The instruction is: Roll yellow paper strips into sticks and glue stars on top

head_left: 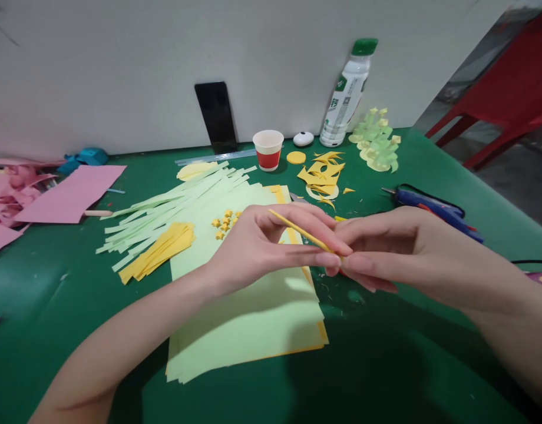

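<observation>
Left forearm (142, 330) across pale-green sheets (253, 330), left hand (255, 250) beside yellow stars (225, 221), cup (268, 154) beyond.

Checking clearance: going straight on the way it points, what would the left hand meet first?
The right hand, most likely: its fingertips sit beside those of the left hand; depth is unclear.

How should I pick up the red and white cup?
Best grip the cup around its red band, probably coming from the front: it stands upright, its round side is uncovered there, and the pale wall is behind it. Squeeze gently; it looks like paper.
</observation>
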`<state>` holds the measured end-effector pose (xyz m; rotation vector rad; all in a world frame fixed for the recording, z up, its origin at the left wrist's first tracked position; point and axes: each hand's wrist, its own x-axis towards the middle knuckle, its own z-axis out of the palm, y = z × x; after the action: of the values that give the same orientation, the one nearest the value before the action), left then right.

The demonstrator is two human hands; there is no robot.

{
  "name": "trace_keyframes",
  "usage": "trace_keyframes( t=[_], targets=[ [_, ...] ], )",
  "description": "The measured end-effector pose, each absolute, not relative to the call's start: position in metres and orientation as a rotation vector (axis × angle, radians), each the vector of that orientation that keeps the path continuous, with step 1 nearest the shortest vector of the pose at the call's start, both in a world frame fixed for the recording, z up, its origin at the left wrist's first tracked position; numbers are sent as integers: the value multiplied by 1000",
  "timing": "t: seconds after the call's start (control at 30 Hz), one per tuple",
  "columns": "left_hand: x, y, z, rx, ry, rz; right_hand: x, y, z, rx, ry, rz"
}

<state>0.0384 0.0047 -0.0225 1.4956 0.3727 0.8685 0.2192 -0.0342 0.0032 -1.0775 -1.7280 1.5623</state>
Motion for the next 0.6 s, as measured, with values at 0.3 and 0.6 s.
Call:
trace_keyframes(
  t=[0.3, 0.6],
  targets=[
    [35, 2, -16, 2098, 434, 1202, 219, -38, 1, -1218, -1611, 1375],
    [34, 7, -14, 2395, 323, 1416, 220, -40, 0, -1219, -1494, 1441]
  ],
)
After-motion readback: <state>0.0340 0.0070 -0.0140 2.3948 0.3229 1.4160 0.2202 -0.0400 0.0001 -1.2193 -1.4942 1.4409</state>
